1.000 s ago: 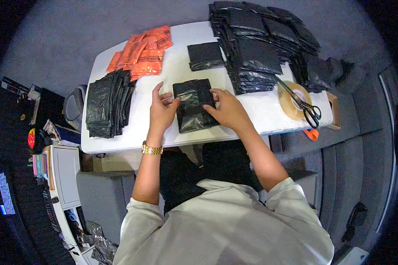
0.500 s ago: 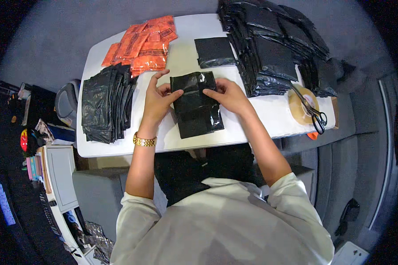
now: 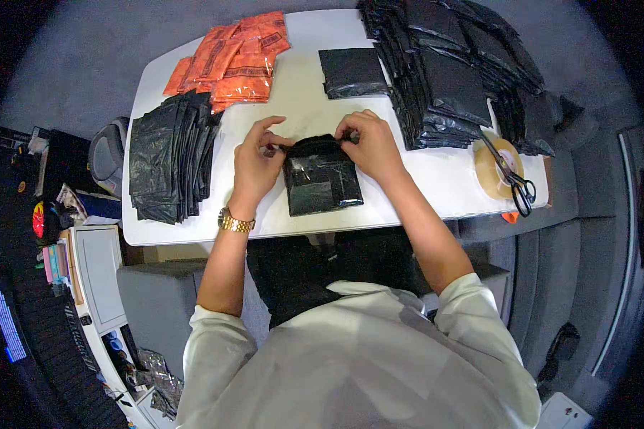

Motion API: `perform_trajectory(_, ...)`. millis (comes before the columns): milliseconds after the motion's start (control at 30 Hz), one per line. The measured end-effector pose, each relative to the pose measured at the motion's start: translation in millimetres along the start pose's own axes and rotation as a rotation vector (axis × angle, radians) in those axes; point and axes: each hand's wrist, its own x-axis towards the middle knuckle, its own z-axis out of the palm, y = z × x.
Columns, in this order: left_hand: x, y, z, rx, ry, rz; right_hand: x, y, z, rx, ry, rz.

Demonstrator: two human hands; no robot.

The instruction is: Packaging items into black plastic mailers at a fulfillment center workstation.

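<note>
A shiny black plastic packet [image 3: 323,180] lies on the white table in front of me, its far edge folded up. My left hand [image 3: 260,161] pinches the packet's far left corner between thumb and finger, a gold watch on its wrist. At the far right corner my right hand [image 3: 371,145] grips the same edge, fingers curled. To the left sits a stack of folded black plastic bags [image 3: 170,161]. Beyond my hands, a flat black packet [image 3: 352,71] rests alone beside the big black pile.
Orange plastic packets [image 3: 240,61] are heaped at the far left. A large pile of black packets [image 3: 451,79] fills the far right. Black-handled scissors [image 3: 511,179] lie across a roll of clear tape [image 3: 488,171] near the table's right end. A grey sofa [image 3: 551,264] stands right.
Both hands have shifted to the packet's far corners and now hold its folded edge. The packet looks shorter than before. The whole view has moved slightly.
</note>
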Motion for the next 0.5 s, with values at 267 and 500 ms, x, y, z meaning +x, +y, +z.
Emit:
perform_trajectory(267,-21,23,3,0.099,0.061,0.221,-1,-13,2,-0.032,-0.1,-0.072)
perform_trajectory(500,-35,29,7,0.315,-0.082,0.161,-11,-14,0,-0.115,-0.199,-0.058)
